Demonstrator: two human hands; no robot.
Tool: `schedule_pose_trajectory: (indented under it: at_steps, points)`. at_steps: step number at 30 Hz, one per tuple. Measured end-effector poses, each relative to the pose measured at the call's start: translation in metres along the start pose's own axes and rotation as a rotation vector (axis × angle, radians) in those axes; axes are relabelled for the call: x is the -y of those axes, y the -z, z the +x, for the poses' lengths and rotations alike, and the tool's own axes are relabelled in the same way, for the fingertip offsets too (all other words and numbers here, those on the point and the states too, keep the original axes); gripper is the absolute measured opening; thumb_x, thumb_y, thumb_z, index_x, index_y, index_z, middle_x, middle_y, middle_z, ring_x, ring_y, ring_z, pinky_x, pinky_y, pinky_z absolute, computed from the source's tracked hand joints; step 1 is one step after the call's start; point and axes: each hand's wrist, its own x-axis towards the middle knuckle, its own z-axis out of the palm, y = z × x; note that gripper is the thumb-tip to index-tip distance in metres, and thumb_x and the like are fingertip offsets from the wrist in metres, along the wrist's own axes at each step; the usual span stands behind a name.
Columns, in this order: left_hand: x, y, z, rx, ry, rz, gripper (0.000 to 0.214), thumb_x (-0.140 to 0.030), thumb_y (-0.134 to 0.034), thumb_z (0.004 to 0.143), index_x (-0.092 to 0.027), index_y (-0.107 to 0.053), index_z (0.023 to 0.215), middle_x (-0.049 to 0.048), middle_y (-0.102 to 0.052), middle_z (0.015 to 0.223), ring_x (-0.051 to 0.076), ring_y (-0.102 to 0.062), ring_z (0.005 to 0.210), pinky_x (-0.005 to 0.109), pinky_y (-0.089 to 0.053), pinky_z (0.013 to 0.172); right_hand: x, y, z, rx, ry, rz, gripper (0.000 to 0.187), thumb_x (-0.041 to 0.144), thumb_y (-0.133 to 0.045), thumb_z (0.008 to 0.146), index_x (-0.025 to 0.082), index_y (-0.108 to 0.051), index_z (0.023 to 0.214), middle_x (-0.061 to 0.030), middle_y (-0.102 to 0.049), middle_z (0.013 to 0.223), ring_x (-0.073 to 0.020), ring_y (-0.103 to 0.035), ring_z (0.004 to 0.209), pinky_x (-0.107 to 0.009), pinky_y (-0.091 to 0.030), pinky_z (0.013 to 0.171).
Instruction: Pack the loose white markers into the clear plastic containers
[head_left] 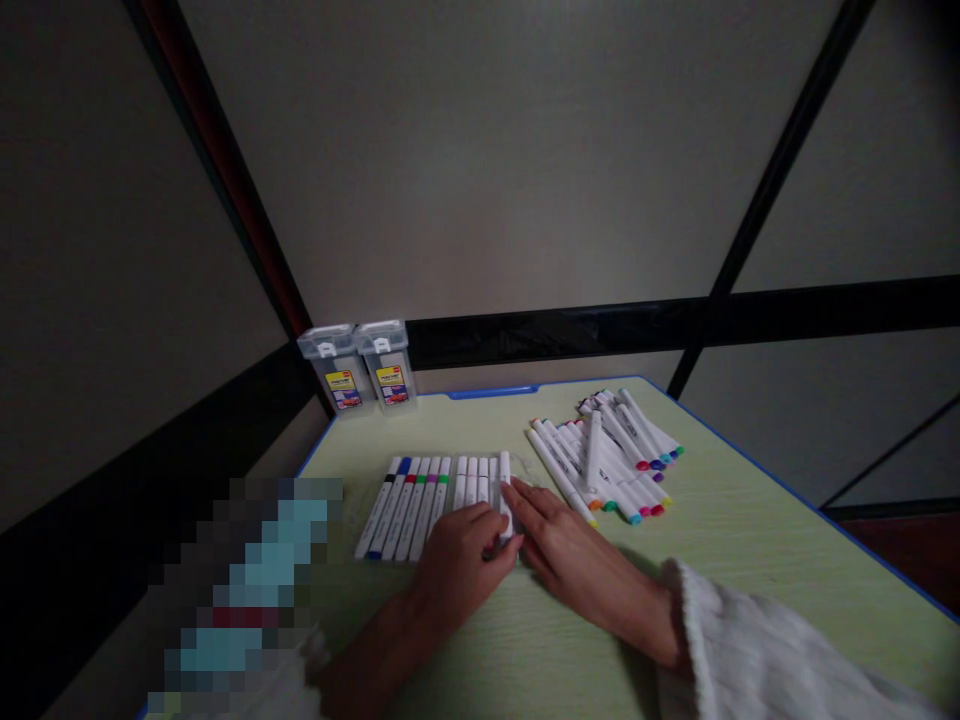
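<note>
Grip: left hand [463, 552] and right hand [562, 540] are both touching one white marker [505, 468]; can't tell if either is pinching it.
Left fingers: curling at the marker's near end.
Right fingers: stretching out, lying close together against its right side.
White marker: sitting at the right end of the marker row [401, 515].
Marker row: lying side by side, colour-banded ones at left, plain white ones at right, hands hiding some.
Loose pile [611, 455]: lying right of the row, coloured ends showing.
Clear boxes [392, 385]: standing at the back-left of the table [750, 570].
</note>
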Motion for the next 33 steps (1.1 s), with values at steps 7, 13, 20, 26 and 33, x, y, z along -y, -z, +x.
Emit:
schedule_pose_trajectory:
  at_steps: [7,13,20,26,33]
  points:
    - [-0.001,-0.003,0.000,-0.009,-0.008,-0.026,0.016,-0.012,-0.058,0.068,-0.016,-0.049,0.056,-0.0038,-0.047,0.053,0.008,-0.044,0.051,0.020,-0.033,0.049,0.002,0.001,0.000,-0.024,-0.025,-0.027,0.051,0.006,-0.040,0.077,0.003,-0.037,0.128,-0.0210,-0.044,0.124,-0.0257,-0.041,0.116,-0.040,-0.038,0.096]
    - [-0.004,-0.003,0.000,0.007,-0.007,-0.056,0.018,-0.010,-0.058,0.067,-0.016,-0.047,0.053,-0.0047,-0.046,0.051,0.008,-0.042,0.049,0.020,-0.032,0.048,0.003,0.002,0.001,-0.013,-0.003,-0.066,0.049,0.006,-0.042,0.074,0.004,-0.044,0.123,-0.0201,-0.046,0.124,-0.0262,-0.041,0.117,-0.042,-0.036,0.097]
    - [-0.004,-0.003,0.000,0.023,0.010,-0.086,0.019,-0.009,-0.058,0.067,-0.016,-0.046,0.053,-0.0049,-0.044,0.052,0.008,-0.042,0.049,0.019,-0.032,0.048,0.005,0.007,0.002,0.020,-0.012,-0.038,0.053,0.001,-0.041,0.070,0.000,-0.044,0.122,-0.0215,-0.046,0.125,-0.0254,-0.040,0.119,-0.041,-0.036,0.099]
    - [-0.004,-0.004,0.000,0.034,0.005,-0.070,0.023,-0.009,-0.066,0.063,-0.014,-0.046,0.054,-0.0061,-0.041,0.052,0.007,-0.040,0.049,0.019,-0.029,0.047,-0.001,0.006,0.002,-0.020,0.004,0.020,0.058,-0.005,-0.039,0.060,0.003,-0.049,0.117,-0.0201,-0.051,0.120,-0.0244,-0.046,0.114,-0.039,-0.038,0.096]
    - [-0.001,-0.006,0.000,0.083,-0.006,-0.114,0.021,-0.015,-0.072,0.062,-0.013,-0.051,0.060,-0.0057,-0.044,0.055,0.007,-0.040,0.051,0.019,-0.029,0.048,-0.006,0.013,0.004,-0.020,0.056,0.015,0.060,-0.005,-0.039,0.058,0.006,-0.051,0.115,-0.0181,-0.054,0.118,-0.0239,-0.047,0.113,-0.041,-0.038,0.096]
